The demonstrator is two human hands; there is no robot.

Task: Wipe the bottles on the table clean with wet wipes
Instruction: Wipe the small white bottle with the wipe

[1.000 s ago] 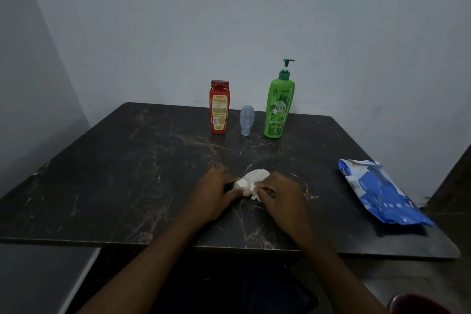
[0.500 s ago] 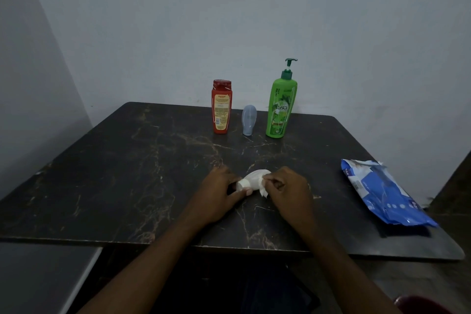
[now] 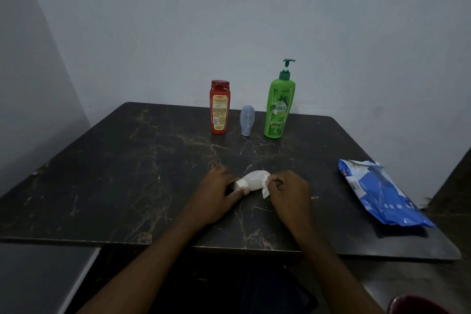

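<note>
Table (image 3: 127, 173) is filling the head view: dark top with pale marble-like veins, far edge sitting against a plain wall (image 3: 229, 20). Both forearms are reaching in from the bottom edge to the near-centre of the top.

Left hand (image 3: 216, 196) is resting on the table and gripping the white bottle (image 3: 251, 181) at its neck end, thumb and curled fingers closing around the cap. White bottle is lying on its side on the table between the two hands, neck pointing left, body pointing right toward the other hand.

Right hand (image 3: 290, 195) is pinching the wipe (image 3: 265, 192), fingers curling in tight at the bottle's right end. Wipe is touching the bottle there, one white corner hanging down to the tabletop just beside the knuckles. Can't tell how much of the bottle body the wipe is covering; both are white and blending in the dim light.

Three more bottles are standing upright in a row near the far edge, well apart from the hands: red bottle (image 3: 219, 107) on the left, small grey bottle (image 3: 247, 120) in the middle, green bottle (image 3: 279, 109) with a pump top on the right. None is touching its neighbour.

Pack (image 3: 382, 194) of wipes, blue and white, is lying flat near the table's right edge, well apart from the right hand.
</note>
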